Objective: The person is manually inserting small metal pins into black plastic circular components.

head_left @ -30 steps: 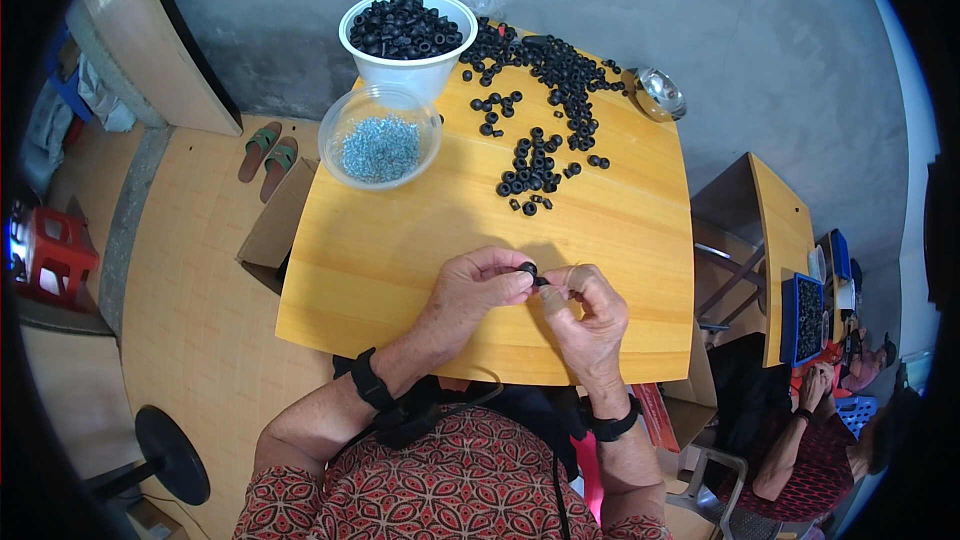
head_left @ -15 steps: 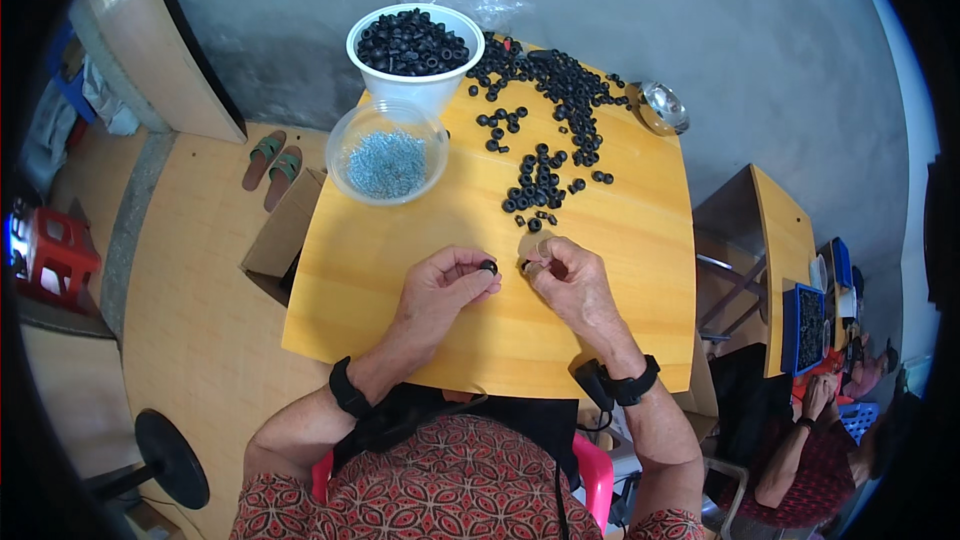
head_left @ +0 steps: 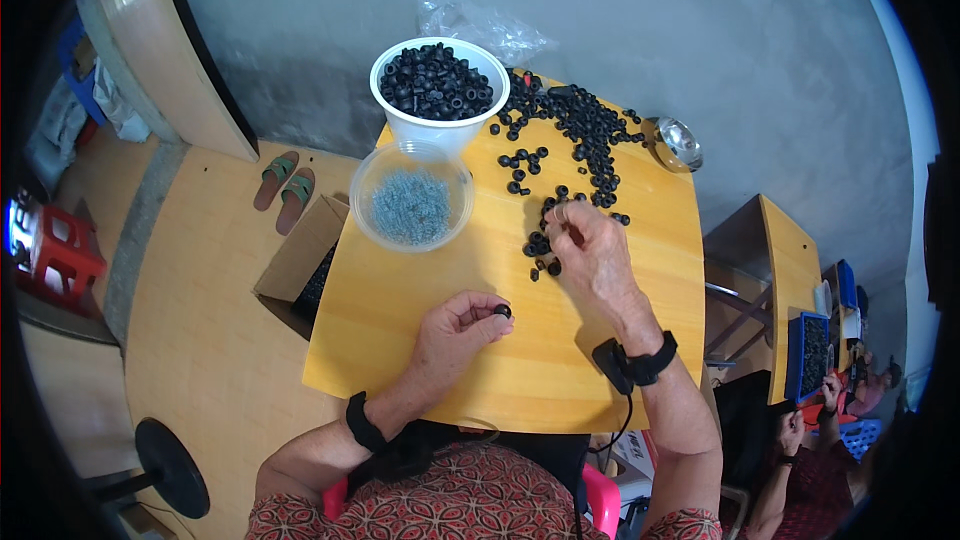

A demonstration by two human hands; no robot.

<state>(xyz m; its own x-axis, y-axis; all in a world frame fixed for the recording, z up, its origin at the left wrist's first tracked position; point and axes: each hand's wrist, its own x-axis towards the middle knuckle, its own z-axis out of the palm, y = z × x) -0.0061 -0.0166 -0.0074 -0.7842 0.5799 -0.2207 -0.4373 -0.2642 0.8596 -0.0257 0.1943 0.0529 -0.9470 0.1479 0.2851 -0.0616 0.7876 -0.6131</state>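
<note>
My left hand is closed over the near part of the yellow table, pinching a small round black knob between thumb and fingertips. Farther away, my right hand reaches over loose black knobs, its fingers bent together among them. Whatever those fingertips hold is hidden. Beyond my left hand stands a clear round tub of small silvery metal pieces. A white bucket heaped with black parts is behind it.
More black parts spread over the table's far side. A shiny metal bowl sits at the far right corner, with a clear plastic bag behind the bucket. An open cardboard box stands left. Another person's arm shows at right.
My right hand has moved away from my left hand, out to the loose black knobs. The left still pinches its knob. The whole view has shifted slightly.
</note>
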